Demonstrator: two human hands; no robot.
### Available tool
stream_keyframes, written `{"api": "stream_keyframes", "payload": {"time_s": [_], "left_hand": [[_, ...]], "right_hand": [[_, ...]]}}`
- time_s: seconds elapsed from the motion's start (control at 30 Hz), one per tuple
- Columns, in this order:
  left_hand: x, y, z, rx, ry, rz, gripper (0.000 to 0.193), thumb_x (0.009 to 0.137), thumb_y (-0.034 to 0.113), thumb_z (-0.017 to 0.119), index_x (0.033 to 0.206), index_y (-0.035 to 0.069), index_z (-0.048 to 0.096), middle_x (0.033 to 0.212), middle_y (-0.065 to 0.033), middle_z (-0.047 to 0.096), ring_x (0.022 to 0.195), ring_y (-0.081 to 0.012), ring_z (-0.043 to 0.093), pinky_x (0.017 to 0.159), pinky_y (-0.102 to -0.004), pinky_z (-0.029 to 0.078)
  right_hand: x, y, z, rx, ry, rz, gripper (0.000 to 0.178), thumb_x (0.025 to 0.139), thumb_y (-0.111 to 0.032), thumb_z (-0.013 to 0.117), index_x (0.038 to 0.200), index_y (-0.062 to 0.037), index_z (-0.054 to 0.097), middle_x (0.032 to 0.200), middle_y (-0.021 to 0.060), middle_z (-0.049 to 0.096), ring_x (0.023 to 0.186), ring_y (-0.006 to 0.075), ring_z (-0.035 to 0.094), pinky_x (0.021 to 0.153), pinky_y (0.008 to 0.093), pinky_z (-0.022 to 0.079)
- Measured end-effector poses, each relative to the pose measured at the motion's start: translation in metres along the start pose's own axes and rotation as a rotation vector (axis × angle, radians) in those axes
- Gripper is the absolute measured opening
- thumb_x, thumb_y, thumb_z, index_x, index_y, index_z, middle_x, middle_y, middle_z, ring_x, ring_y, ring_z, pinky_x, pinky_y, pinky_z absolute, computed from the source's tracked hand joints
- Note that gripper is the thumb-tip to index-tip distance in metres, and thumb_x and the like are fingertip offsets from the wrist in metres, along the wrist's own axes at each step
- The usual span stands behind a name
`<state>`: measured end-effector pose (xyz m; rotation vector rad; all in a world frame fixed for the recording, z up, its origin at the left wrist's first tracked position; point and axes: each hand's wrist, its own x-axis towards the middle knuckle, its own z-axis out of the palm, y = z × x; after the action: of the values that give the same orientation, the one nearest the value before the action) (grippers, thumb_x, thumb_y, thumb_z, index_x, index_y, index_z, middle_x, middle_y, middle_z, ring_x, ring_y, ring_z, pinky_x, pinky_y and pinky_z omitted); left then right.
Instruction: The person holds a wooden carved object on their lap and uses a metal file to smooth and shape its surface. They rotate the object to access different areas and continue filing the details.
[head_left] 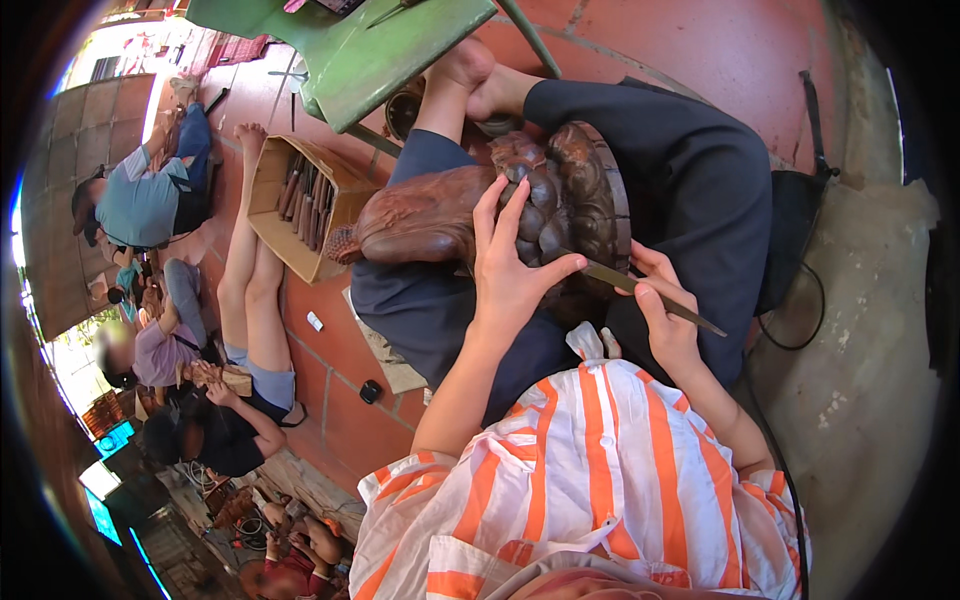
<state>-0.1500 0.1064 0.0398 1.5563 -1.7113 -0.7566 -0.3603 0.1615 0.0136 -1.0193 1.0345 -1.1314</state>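
A dark brown wood carving (pixel 420 218) lies across my lap, its rounded, lobed base (pixel 590 195) toward the right. My left hand (pixel 515 265) spans the carving near that base, fingers spread over the lobes. Its thumb touches the far end of a flat, tapered metal file (pixel 640 284). My right hand (pixel 664 312) pinches the file between thumb and fingers, close to the carving's lower edge. The file's pointed end sticks out to the right, past my hand. The face of the file against the wood is hidden.
A cardboard box (pixel 330 205) of wood-handled tools stands left of the carving. A green chair (pixel 390 60) is ahead. A small black object (pixel 370 391) lies on the red tiles. A black cable (pixel 780 450) runs at my right. Several people sit at the left.
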Motion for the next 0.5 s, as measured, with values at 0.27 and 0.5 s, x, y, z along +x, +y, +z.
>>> {"api": "stream_keyframes", "payload": {"time_s": [0.27,0.5], "left_hand": [[0.003,-0.017,-0.016,-0.164,-0.125,-0.022,0.096,0.059,0.016,0.093,0.143,0.003,0.048,0.152,-0.013,0.031,0.137,-0.0288,0.04,0.112,-0.0434,0.037],[-0.003,-0.006,-0.002,-0.08,-0.026,0.01,0.105,0.059,0.017,0.093,0.148,0.005,0.038,0.152,-0.0128,0.032,0.137,-0.0283,0.04,0.113,-0.0415,0.036]], "right_hand": [[0.002,-0.003,0.002,-0.204,-0.038,-0.114,0.029,0.098,-0.013,0.054,0.103,0.0107,0.07,0.137,0.0256,0.049,0.126,0.0321,0.051,0.107,0.0403,0.039],[-0.003,-0.003,0.0,0.095,-0.002,0.02,0.027,0.097,-0.014,0.057,0.105,0.0084,0.07,0.138,0.0241,0.047,0.125,0.032,0.052,0.106,0.0405,0.04]]}}
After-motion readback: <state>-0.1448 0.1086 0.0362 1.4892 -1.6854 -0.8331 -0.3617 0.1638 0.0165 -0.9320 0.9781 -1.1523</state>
